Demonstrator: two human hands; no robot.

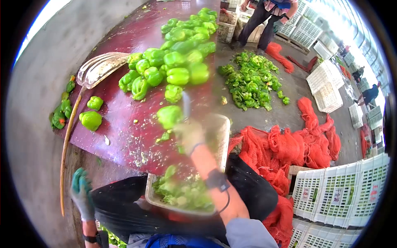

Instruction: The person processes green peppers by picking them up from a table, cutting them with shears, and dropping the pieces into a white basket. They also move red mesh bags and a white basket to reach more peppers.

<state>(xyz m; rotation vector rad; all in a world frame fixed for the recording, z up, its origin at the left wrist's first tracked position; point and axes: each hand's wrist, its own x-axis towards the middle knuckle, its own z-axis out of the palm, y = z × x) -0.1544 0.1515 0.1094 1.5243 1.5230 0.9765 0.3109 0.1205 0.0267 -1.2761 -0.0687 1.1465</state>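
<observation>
My right hand (189, 133) is over the red table's (120, 140) right edge, its fingers closed on a knife (186, 105) whose blade points up. A green pepper (169, 116) lies just left of that hand. Beyond it a heap of green peppers (154, 76) covers the far part of the table. My left hand (82, 192), in a green and grey glove, hangs apart from the table at the lower left with nothing visible in it. Between my legs a pale crate (154, 197) holds green pepper scraps (178, 188), blurred.
A wooden-handled fork (69, 140) lies along the table's left side. Red net bags (285, 144) and stacked white crates (331, 190) are at the right. Pepper pieces (251, 80) are heaped on the floor. A person (264, 18) stands beyond; others are farther off.
</observation>
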